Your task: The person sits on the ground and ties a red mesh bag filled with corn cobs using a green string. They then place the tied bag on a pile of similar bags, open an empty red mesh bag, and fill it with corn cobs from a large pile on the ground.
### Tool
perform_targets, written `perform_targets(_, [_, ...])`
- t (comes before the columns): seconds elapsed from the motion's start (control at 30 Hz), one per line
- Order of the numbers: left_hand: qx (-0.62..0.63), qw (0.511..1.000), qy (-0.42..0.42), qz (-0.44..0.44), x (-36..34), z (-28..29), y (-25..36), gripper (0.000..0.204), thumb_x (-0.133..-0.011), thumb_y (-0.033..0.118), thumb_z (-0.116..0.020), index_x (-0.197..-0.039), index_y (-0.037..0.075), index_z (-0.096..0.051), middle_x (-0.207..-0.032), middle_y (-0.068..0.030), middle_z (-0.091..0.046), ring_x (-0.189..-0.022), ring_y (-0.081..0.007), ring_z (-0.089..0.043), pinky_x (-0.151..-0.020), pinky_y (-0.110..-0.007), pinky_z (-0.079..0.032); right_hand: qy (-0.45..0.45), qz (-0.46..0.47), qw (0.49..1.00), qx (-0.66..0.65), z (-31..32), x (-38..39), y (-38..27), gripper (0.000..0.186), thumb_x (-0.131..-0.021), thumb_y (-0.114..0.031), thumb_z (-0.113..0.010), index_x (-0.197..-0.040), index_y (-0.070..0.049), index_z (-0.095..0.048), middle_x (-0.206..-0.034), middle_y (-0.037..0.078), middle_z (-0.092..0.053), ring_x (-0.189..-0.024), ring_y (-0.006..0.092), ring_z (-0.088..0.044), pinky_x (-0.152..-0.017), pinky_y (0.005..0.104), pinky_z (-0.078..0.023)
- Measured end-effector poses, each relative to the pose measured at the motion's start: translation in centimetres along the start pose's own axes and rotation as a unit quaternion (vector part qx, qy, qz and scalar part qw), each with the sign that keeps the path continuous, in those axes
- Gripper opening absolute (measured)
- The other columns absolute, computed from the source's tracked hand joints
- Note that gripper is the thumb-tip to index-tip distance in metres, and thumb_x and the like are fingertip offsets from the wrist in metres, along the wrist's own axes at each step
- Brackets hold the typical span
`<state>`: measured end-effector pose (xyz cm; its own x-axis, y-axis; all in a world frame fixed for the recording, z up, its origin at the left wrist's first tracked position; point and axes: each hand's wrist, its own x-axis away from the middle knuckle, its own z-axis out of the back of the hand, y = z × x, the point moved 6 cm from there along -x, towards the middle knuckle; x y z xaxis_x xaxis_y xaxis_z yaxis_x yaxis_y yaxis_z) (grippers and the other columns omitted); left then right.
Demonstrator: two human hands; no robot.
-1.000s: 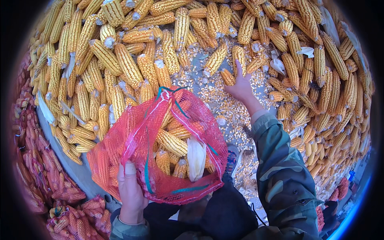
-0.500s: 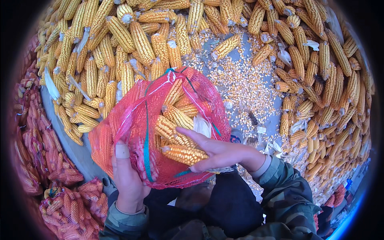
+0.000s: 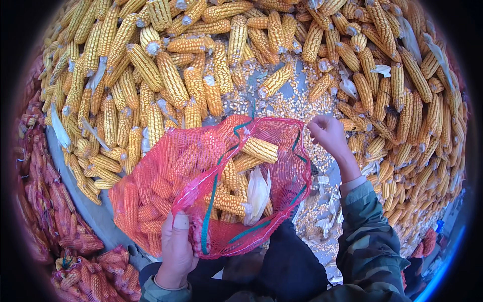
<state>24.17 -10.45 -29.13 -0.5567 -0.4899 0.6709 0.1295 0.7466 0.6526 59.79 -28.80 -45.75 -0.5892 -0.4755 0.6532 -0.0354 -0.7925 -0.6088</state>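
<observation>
A red mesh bag [image 3: 146,176] leans over my legs, partly filled with yellow corn cobs [image 3: 229,203]. Its mouth faces right, with a green drawstring threaded along the rim. My left hand [image 3: 176,246] grips the near left part of the rim, thumb on top. At the far right corner of the mouth, my right hand [image 3: 329,135] has its fingers curled in a pinch at the stretched mesh edge; the fingertips' hold is partly hidden. A pale dry husk [image 3: 258,195] lies among the cobs inside the mouth.
A big heap of corn cobs [image 3: 166,75] curves around the far side and right. Loose kernels [image 3: 297,110] and husk scraps [image 3: 327,221] cover the floor between. Filled red mesh bags [image 3: 95,274] are stacked along the left.
My right hand has left the cobs inside the bag and moved up and right to the rim. The mouth is stretched wider to the right, and my left hand shifted slightly right.
</observation>
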Motion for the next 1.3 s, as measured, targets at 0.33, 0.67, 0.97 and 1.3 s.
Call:
perform_targets(0.33, [-0.040,0.999,0.024,0.003,-3.6,-2.1,-0.4,0.047,-0.103,0.034,-0.041,-0.136,0.001,-0.043,-0.129,-0.0141,-0.056,-0.112,-0.0246,-0.060,-0.096,-0.041,-0.050,0.223,-0.045,0.973,-0.029,-6.1,-15.7,-6.4,0.091,-0.068,-0.037,-0.080,-0.127,0.016,-0.035,-0.106,0.024,-0.062,-0.086,0.0286,-0.065,-0.073,0.0376,-0.052])
perform_targets(0.67, [0.025,0.999,0.040,0.014,-4.8,-2.1,-0.2,0.053,-0.104,0.040,-0.035,-0.141,0.003,-0.039,-0.135,-0.0133,-0.052,-0.119,-0.0269,-0.056,-0.102,-0.043,-0.046,-0.195,0.200,0.924,-0.260,-6.6,4.2,-8.3,0.074,-0.087,-0.027,-0.070,-0.140,0.000,-0.026,-0.116,0.015,-0.051,-0.095,0.0219,-0.060,-0.079,0.0354,-0.052])
perform_targets(0.97, [-0.053,0.991,0.121,0.036,-4.4,-1.9,-0.8,0.048,-0.103,0.047,-0.035,-0.127,0.009,-0.050,-0.075,0.0011,-0.059,-0.050,-0.0084,-0.049,-0.043,-0.024,-0.039,0.403,-0.060,0.910,-0.078,3.9,-12.2,3.9,0.077,-0.076,-0.041,-0.078,-0.122,0.010,-0.045,-0.114,0.026,-0.056,-0.100,0.0360,-0.058,-0.090,0.0413,-0.046])
perform_targets(1.3, [-0.044,0.984,0.169,0.036,-5.1,-2.2,-1.1,0.048,-0.101,0.052,-0.036,-0.114,0.009,-0.054,-0.065,0.0006,-0.054,-0.047,-0.0105,-0.048,-0.041,-0.024,-0.038,-0.034,0.121,0.901,-0.415,-5.2,0.6,-3.6,0.051,-0.092,-0.026,-0.066,-0.130,0.001,-0.045,-0.102,0.006,-0.061,-0.095,0.0140,-0.059,-0.077,0.0298,-0.048])
